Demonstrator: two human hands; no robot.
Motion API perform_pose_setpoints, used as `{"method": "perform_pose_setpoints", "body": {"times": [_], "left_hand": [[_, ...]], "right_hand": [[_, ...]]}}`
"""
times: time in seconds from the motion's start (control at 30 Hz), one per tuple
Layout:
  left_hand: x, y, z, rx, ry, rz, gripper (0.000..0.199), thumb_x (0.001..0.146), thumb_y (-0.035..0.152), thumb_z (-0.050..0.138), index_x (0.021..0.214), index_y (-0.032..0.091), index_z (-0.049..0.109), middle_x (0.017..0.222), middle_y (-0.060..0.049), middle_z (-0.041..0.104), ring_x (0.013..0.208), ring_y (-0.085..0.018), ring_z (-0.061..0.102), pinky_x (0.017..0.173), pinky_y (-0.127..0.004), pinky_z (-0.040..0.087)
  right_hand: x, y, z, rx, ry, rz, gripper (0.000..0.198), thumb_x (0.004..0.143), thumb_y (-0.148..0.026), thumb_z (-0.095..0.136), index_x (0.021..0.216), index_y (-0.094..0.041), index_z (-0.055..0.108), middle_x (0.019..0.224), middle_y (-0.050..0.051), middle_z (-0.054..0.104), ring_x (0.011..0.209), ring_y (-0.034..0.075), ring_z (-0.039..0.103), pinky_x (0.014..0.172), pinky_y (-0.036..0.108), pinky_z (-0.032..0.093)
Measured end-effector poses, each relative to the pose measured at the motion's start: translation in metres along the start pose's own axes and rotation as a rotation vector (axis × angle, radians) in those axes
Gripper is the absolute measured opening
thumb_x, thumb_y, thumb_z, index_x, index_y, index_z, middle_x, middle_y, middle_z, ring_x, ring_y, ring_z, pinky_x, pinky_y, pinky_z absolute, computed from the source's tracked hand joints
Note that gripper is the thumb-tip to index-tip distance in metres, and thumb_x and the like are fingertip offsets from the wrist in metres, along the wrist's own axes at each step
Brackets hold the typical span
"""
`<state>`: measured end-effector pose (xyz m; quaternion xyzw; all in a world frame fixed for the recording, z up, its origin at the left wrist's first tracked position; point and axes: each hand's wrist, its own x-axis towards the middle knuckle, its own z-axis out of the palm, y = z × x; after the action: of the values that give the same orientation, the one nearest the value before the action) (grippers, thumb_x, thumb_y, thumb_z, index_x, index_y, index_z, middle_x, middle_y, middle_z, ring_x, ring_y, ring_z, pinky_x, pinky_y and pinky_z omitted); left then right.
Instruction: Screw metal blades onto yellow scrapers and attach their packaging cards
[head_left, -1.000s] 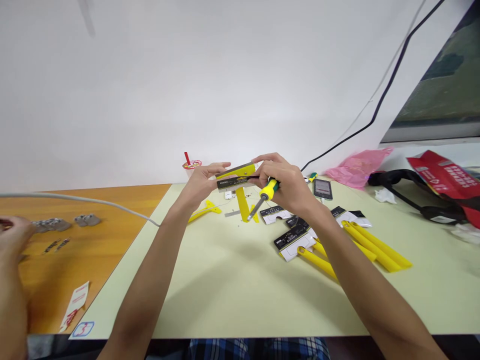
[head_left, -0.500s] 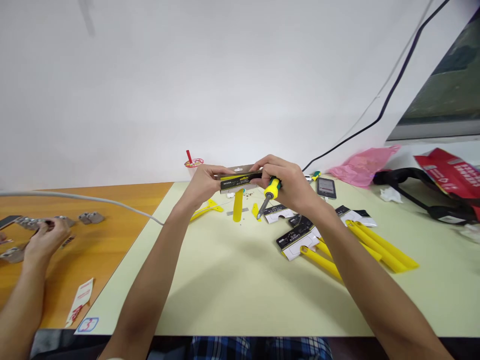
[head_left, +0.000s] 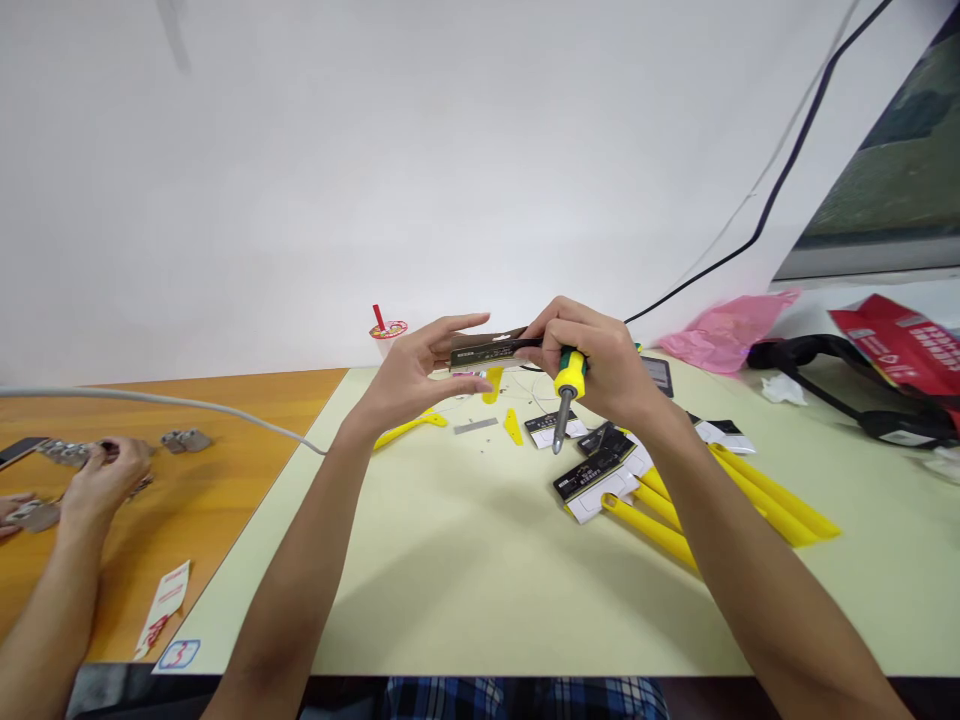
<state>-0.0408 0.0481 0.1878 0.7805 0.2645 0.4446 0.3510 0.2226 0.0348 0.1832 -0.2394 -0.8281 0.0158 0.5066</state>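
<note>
My right hand [head_left: 589,350] grips a screwdriver [head_left: 568,395] with a yellow and green handle, its metal shaft pointing down. The same hand pinches a black printed packaging card [head_left: 480,354], held up above the table and seen nearly edge-on. A yellow strip [head_left: 492,386] shows below the card; whether it is attached cannot be made out. At the card's left end my left hand [head_left: 424,368] is open, thumb and fingers spread around it. Just below lie a small yellow piece [head_left: 513,427], a grey metal strip [head_left: 475,426] and a yellow scraper-like tool [head_left: 411,428].
Several carded yellow tools [head_left: 652,530] lie to the right under my forearm. Further right are a phone [head_left: 660,374], pink plastic bag [head_left: 727,332] and black headset-like strap [head_left: 832,380]. A cup [head_left: 388,332] stands behind. At left, another person's hand [head_left: 105,480] handles grey metal parts.
My left hand has let go of the card and its fingers have spread. My right hand has shifted slightly right with card and screwdriver; the screwdriver now points more steeply down.
</note>
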Motion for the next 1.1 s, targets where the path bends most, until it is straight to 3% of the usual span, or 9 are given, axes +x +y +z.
{"method": "perform_pose_setpoints", "body": {"times": [0.1,0.17,0.4,0.53,0.73,0.93,1.1], "left_hand": [[0.0,0.0,0.005,0.073,0.088,0.012,0.048,0.083,0.047,0.092,0.124,0.023,0.083,0.123,-0.011,0.081,0.111,-0.029,0.078,0.1,-0.044,0.065],[0.0,-0.001,0.007,0.105,0.112,0.017,0.038,0.085,0.046,0.09,0.115,0.022,0.085,0.116,-0.01,0.082,0.105,-0.027,0.079,0.099,-0.043,0.065],[0.0,-0.003,0.006,0.112,0.158,0.01,0.035,0.085,0.043,0.09,0.112,0.021,0.086,0.111,-0.009,0.082,0.096,-0.024,0.079,0.092,-0.041,0.066],[0.001,-0.005,0.005,0.101,0.187,0.016,0.034,0.083,0.041,0.091,0.109,0.02,0.085,0.104,-0.009,0.082,0.094,-0.024,0.078,0.085,-0.038,0.066],[0.001,-0.004,0.001,0.088,0.213,0.009,0.034,0.082,0.043,0.093,0.107,0.022,0.085,0.092,-0.006,0.082,0.081,-0.022,0.076,0.074,-0.036,0.065],[0.0,-0.002,-0.001,0.056,0.227,0.044,0.032,0.082,0.044,0.093,0.102,0.021,0.083,0.093,-0.007,0.081,0.082,-0.022,0.075,0.074,-0.037,0.064],[0.004,-0.007,-0.002,0.036,0.102,-0.044,0.039,0.082,0.038,0.093,0.115,0.023,0.081,0.109,-0.008,0.081,0.091,-0.022,0.076,0.08,-0.036,0.063]], "right_hand": [[0.0,0.002,0.0,-0.002,-0.009,0.014,0.039,0.104,-0.034,0.071,0.07,-0.024,0.053,0.099,0.008,0.069,0.088,0.023,0.069,0.074,0.039,0.054],[0.0,0.003,0.0,-0.017,-0.016,0.003,0.039,0.103,-0.033,0.072,0.071,-0.024,0.052,0.099,0.008,0.069,0.087,0.023,0.067,0.073,0.039,0.053],[0.0,0.006,-0.001,-0.126,0.001,0.026,0.037,0.102,-0.027,0.07,0.071,-0.023,0.05,0.116,0.01,0.064,0.103,0.027,0.065,0.085,0.045,0.054],[-0.001,0.009,-0.002,-0.072,0.032,0.072,0.037,0.1,-0.031,0.074,0.072,-0.023,0.051,0.127,0.012,0.065,0.115,0.029,0.066,0.089,0.045,0.055],[-0.002,0.007,-0.001,0.049,0.03,0.146,0.048,0.101,-0.04,0.075,0.07,-0.024,0.043,0.092,0.004,0.074,0.077,0.018,0.064,0.069,0.036,0.048],[-0.001,-0.005,-0.004,0.075,0.038,0.134,0.052,0.1,-0.048,0.077,0.069,-0.024,0.042,0.09,0.004,0.071,0.073,0.018,0.06,0.067,0.037,0.044],[-0.001,0.0,-0.007,0.101,-0.036,0.301,0.058,0.094,-0.055,0.081,0.067,-0.023,0.042,0.083,0.003,0.068,0.07,0.016,0.054,0.063,0.034,0.039]]}}
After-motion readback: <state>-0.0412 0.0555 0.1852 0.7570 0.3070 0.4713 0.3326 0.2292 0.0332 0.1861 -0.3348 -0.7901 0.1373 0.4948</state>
